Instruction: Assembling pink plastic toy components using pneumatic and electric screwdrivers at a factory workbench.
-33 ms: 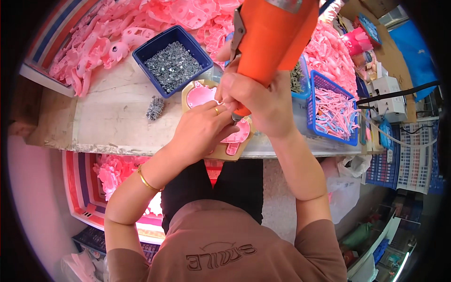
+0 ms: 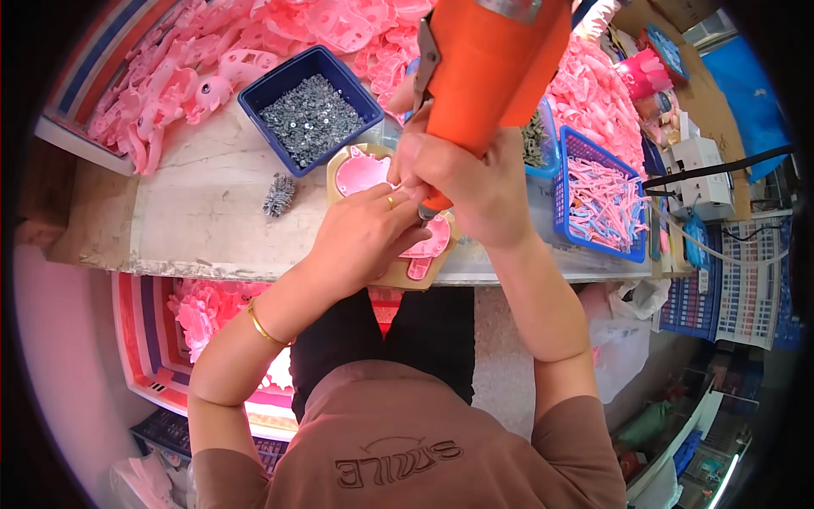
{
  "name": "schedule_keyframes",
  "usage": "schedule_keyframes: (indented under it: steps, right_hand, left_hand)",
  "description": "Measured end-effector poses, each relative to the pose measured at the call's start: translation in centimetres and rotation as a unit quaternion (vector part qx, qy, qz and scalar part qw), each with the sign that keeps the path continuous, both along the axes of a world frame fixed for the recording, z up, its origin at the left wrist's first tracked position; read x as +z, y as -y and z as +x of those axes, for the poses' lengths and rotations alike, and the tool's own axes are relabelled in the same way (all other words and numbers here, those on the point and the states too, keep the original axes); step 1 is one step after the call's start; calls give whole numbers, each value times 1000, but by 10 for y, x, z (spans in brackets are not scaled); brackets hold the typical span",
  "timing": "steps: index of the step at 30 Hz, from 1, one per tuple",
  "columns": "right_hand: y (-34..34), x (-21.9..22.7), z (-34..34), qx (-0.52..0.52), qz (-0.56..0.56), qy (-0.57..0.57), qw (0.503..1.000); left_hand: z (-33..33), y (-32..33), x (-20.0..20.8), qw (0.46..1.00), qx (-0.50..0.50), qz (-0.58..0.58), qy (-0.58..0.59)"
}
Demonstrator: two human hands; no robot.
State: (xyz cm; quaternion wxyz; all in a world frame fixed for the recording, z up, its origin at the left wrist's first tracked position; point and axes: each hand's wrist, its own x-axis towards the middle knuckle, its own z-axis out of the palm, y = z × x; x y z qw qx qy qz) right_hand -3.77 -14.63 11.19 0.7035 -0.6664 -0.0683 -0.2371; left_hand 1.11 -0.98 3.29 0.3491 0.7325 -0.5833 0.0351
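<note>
My right hand (image 2: 471,182) is wrapped around an orange power screwdriver (image 2: 500,76), which is held tilted with its tip pointing down. Under the tip, a tan holder (image 2: 392,276) lies at the table's front edge with pink plastic parts (image 2: 360,174) set in it. My left hand (image 2: 360,233) rests over the middle of the holder, its fingers bent and pressed together beside the screwdriver's tip. Whatever those fingertips pinch is hidden by both hands. A navy tray (image 2: 251,119) of small metal screws (image 2: 312,119) stands just beyond my left hand.
Left of the holder, a clump of screws (image 2: 278,195) sits on the table (image 2: 195,229). Pink plastic pieces (image 2: 331,25) are heaped at the back. To the right stand a blue basket (image 2: 598,242) of pink and blue pieces and a white box (image 2: 702,174) with a black cable.
</note>
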Motion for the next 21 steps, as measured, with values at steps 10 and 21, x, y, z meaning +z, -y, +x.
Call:
schedule_keyframes:
  steps: [10, 21]
  right_hand:
    - [8, -6, -19, 45, 90, -72, 992]
    - [16, -34, -14, -25, 3, -55, 998]
  left_hand:
    - [-14, -2, -13, 994, -38, 1, -99]
    - [-6, -6, -14, 1000, -9, 3, -14]
